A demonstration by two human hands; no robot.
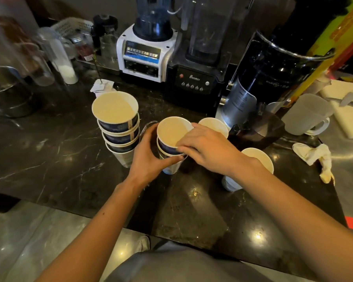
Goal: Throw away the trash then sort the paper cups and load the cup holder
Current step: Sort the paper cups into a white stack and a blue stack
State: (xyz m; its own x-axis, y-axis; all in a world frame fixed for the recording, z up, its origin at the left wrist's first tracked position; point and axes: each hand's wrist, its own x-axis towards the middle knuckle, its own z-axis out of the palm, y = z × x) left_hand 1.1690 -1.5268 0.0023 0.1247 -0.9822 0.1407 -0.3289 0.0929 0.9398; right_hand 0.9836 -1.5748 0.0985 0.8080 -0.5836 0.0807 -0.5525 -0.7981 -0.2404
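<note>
A short stack of paper cups (170,137) stands on the dark marble counter (59,151). My left hand (149,157) wraps its left side and lower part. My right hand (204,147) grips the top cup's rim from the right. A taller stack of several nested cups (116,119) stands to the left, apart from my hands. Behind my right hand stands a single cup (212,125), and another cup (259,159) shows past my right wrist. Crumpled paper trash (314,153) lies at the right, and a small crumpled receipt (101,86) lies behind the tall stack.
Two blenders (145,51) (196,76) and a juicer (263,82) line the back. A frosted jug (308,115) and a cutting board with a knife (346,104) sit at the right. Glass containers (55,55) and a metal bowl (6,92) stand at the left.
</note>
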